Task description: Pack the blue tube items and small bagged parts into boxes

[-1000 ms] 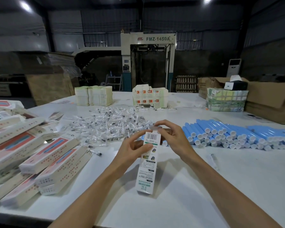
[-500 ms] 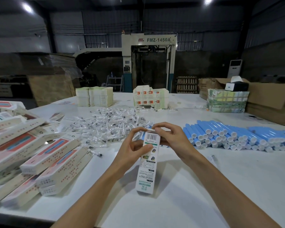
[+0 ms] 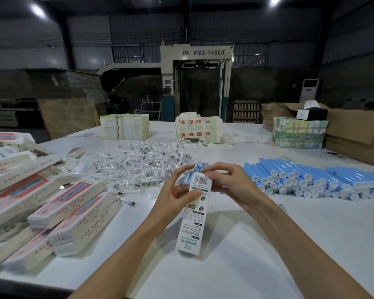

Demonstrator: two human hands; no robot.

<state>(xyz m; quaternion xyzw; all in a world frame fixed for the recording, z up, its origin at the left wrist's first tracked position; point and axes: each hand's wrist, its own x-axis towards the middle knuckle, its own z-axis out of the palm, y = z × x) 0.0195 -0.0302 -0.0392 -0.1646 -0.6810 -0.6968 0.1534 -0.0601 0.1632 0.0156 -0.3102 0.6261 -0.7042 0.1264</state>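
Box [image 3: 192, 223], top end: pale flap seen above the barcode [image 3: 201, 180] 1.0 s ago no longer shows; top now looks flush.

R hand [image 3: 231, 186]: fingers [image 3: 211, 172], prev. arched high over box top, now lowered onto it, tips at barcode edge.

L hand [image 3: 173, 197]: fingers [image 3: 181, 172], prev. curled close by box's upper end, now raised and spread beside its upper left edge.

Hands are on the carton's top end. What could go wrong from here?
The carton rests on its lower end, held only near the top by the left hand and right hand; it may slip. The stacked blue tubes beside the right forearm could roll if bumped.
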